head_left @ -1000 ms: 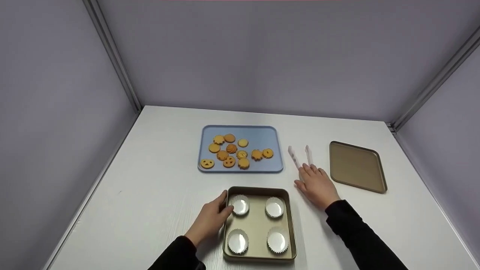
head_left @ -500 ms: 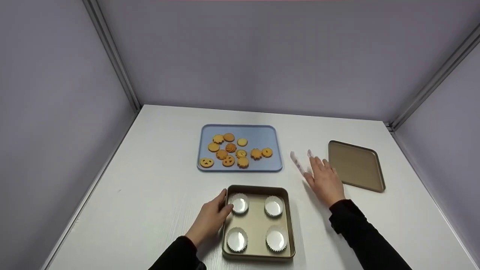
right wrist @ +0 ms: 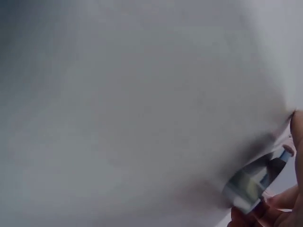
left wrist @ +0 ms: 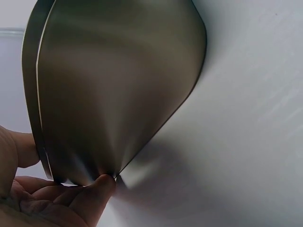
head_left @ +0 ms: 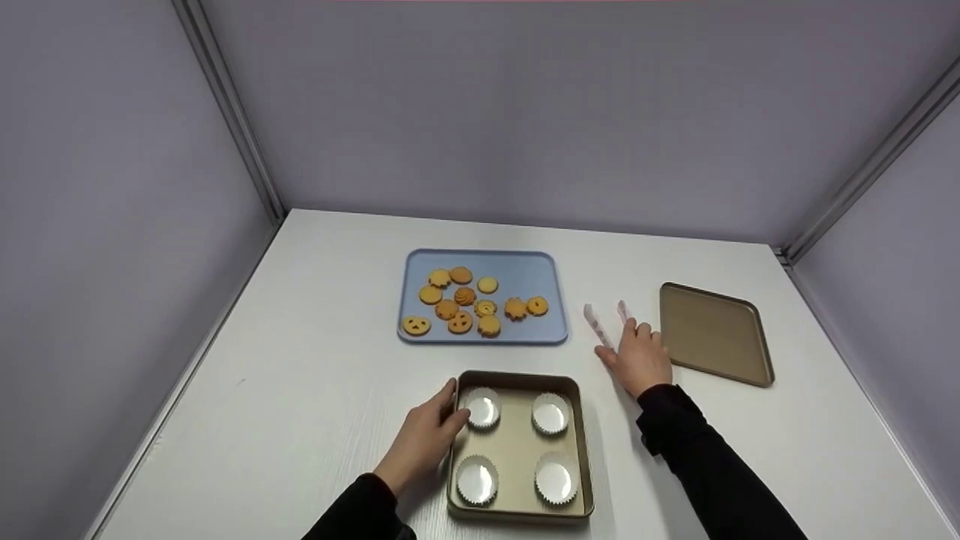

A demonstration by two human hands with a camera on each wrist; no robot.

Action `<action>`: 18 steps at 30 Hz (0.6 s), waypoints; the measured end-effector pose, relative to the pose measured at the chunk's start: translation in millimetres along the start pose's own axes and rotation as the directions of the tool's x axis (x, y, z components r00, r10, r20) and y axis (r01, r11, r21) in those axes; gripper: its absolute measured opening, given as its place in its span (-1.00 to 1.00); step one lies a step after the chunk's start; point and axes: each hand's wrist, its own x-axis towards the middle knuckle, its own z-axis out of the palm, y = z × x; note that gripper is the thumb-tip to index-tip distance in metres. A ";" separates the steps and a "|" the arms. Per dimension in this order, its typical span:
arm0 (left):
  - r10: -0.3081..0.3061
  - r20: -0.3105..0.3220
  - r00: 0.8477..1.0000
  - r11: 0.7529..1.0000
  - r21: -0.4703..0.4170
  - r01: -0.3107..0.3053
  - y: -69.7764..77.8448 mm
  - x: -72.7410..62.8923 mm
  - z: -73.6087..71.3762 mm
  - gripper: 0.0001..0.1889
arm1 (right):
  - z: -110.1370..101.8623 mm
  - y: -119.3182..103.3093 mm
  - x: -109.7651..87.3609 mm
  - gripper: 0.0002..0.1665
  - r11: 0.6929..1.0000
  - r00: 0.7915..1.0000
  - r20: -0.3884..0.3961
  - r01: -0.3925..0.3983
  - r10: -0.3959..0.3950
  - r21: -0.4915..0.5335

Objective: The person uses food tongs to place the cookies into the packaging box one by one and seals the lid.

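A rectangular gold baking tin [head_left: 517,442] sits near the front, with white fluted cups [head_left: 478,480] inside. My left hand [head_left: 421,436] holds its left wall, thumb at the rim; in the left wrist view, curled fingers [left wrist: 97,194] press the wall's outside. Further right, my right hand [head_left: 643,360] is over a pair of tongs [head_left: 598,325], thumb on one side and fingers curled on the other. Pale tips of the tongs spread forward past the hand, which hides their rear part. In the right wrist view, their shiny metal [right wrist: 251,184] shows between thumb and fingers.
Beyond the tin, a blue tray [head_left: 525,262] carries several cookies [head_left: 464,296] of various shapes. A flat gold lid or tray [head_left: 716,334] lies right of the right hand. Grey walls [head_left: 525,112] enclose the white table [head_left: 300,315] at the back and sides.
My right hand lifted from the tongs with fingers extended, shifted right, then came down on them with curled fingers. The tongs' tips slid slightly toward me. The left hand stays on the tin.
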 end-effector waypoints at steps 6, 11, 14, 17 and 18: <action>0.016 -0.002 1.000 1.000 0.005 -0.016 0.5 0.0 1.1 -0.34 | 3.0 0.4 3.1 -0.22 0.999 0.999 -0.054 -0.002 0.005 0.052; 0.007 -0.004 1.000 1.000 0.000 -0.007 1.5 -0.6 1.3 -0.34 | -2.4 -2.6 4.7 -0.28 0.991 0.999 -0.034 -0.022 0.026 0.132; 0.002 -0.010 1.000 1.000 -0.002 -0.002 0.9 -0.9 1.9 -0.34 | -6.2 -6.2 6.6 -0.26 0.988 0.998 -0.060 0.007 0.003 0.152; -0.004 -0.017 1.000 1.000 -0.004 0.004 0.1 -0.6 2.7 -0.35 | -9.6 -11.1 9.1 -0.28 0.985 0.996 -0.076 0.052 -0.040 0.163; -0.007 -0.019 1.000 1.000 -0.004 0.007 0.0 -0.3 2.9 -0.35 | -10.5 -12.9 9.8 -0.29 0.984 0.996 -0.075 0.069 -0.057 0.167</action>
